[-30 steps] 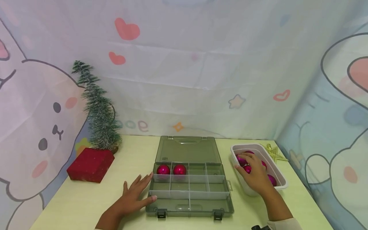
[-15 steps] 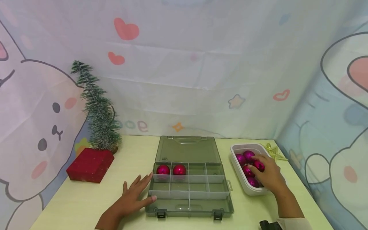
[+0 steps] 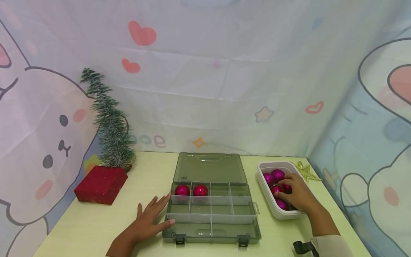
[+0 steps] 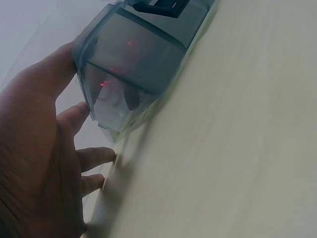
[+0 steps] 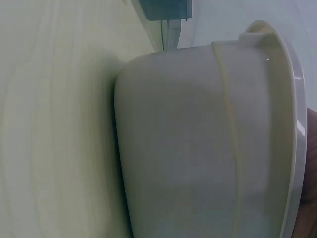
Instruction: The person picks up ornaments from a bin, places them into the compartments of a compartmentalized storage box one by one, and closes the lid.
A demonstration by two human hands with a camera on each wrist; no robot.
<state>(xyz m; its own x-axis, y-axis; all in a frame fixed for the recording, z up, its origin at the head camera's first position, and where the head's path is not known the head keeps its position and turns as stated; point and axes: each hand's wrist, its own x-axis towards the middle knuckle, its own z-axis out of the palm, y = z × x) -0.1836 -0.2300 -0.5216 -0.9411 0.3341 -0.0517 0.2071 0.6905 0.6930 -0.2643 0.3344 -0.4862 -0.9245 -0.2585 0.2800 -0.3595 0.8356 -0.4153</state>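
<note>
An olive see-through compartment box (image 3: 227, 228) lies with its lid raised, two shiny red Christmas balls (image 3: 182, 191) in its back-left compartments. My left hand (image 3: 146, 223) rests at the box's left side, fingers spread, thumb over its edge; the left wrist view shows this hand (image 4: 37, 134) against the box wall. My right hand (image 3: 298, 192) reaches into a white tub (image 3: 278, 213) of several magenta and red balls (image 3: 278, 174). Its thumb and fingers curl round a red Christmas ball (image 3: 287, 189), partly hidden. The tub's outer wall (image 5: 173, 139) fills most of the right wrist view.
A small frosted Christmas tree (image 3: 112, 132) stands at the back left, behind a red box (image 3: 101, 184). Gold star ornaments (image 3: 305, 171) lie behind the tub at the right. A printed cloth (image 3: 205, 89) hangs along the table's back edge.
My right hand has shifted right within the tub, uncovering the left-hand balls, and its fingers have closed round a red Christmas ball. My left hand has stayed in place.
</note>
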